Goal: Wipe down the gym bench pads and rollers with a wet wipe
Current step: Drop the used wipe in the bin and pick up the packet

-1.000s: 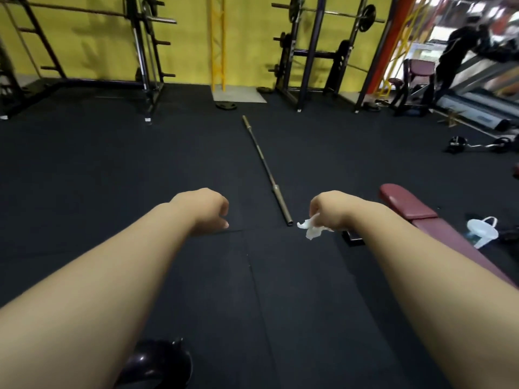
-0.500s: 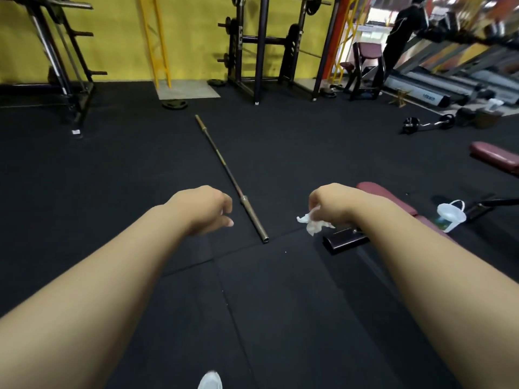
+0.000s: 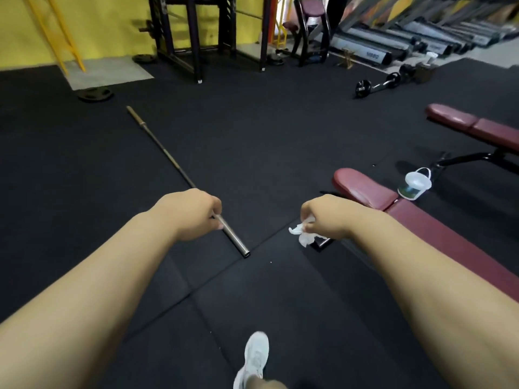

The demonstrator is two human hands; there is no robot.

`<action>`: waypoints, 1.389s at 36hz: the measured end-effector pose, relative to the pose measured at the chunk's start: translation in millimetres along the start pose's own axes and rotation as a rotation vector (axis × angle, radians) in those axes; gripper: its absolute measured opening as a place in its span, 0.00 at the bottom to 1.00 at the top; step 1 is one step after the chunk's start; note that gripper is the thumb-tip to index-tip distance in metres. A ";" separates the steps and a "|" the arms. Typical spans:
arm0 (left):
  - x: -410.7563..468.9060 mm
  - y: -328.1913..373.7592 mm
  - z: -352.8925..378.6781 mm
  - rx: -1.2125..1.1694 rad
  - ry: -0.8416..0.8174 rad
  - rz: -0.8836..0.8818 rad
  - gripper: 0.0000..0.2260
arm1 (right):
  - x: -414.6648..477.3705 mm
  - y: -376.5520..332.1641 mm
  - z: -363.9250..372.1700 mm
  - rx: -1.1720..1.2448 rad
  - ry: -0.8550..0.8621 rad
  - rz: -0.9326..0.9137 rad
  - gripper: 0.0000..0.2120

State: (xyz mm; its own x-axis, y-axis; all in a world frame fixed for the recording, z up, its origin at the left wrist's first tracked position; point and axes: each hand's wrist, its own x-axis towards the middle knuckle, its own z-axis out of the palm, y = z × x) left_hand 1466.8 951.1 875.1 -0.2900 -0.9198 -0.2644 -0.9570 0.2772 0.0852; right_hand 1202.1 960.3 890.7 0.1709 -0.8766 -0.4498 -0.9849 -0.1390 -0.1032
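Your right hand point(image 3: 325, 217) pinches the wet wipe point(image 3: 302, 233) between thumb and curled fingers, and the crumpled white sheet hangs below the knuckles, over the black floor mat point(image 3: 252, 153). The wipe touches no pad. The nearest bench point(image 3: 365, 189) lies just beyond and to the right of that hand. Its short dark-red pad is up front, and the long pad point(image 3: 455, 248) runs back under your right forearm.

Your left hand point(image 3: 191, 213) is held out with the fingers curled in under the palm. It covers part of the long steel bar point(image 3: 168, 155) lying on the floor, whose near end sticks out past your knuckles (I cannot tell from this angle whether the fingers touch it).

A clear bottle with a white cap point(image 3: 415, 184) stands on the floor just beside the bench, between it and a second dark-red bench point(image 3: 477, 127) further right. Well beyond that, a short curl bar with small plates point(image 3: 377, 85) lies on the mat. A loose weight plate point(image 3: 95, 94) sits near the far end of the long bar, and a black rack point(image 3: 196, 32) stands against the yellow wall. One white shoe point(image 3: 254, 357) shows at the bottom edge, between your forearms.
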 end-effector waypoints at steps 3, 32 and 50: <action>56.3 -9.0 -4.9 0.017 -0.028 0.016 0.13 | 45.8 19.4 -13.5 0.019 -0.017 0.017 0.16; 614.8 -72.6 -142.2 0.176 -0.135 0.341 0.15 | 474.8 164.7 -218.0 0.152 0.021 0.280 0.10; 965.3 54.7 -212.7 0.264 -0.158 0.530 0.13 | 675.8 404.2 -310.6 0.241 -0.014 0.449 0.12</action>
State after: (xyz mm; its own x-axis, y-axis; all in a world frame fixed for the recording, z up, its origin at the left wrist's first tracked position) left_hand 1135.6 19.3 828.9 -0.7050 -0.5909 -0.3922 -0.6452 0.7640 0.0088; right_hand 910.8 168.6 820.5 -0.2662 -0.8188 -0.5086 -0.9269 0.3622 -0.0981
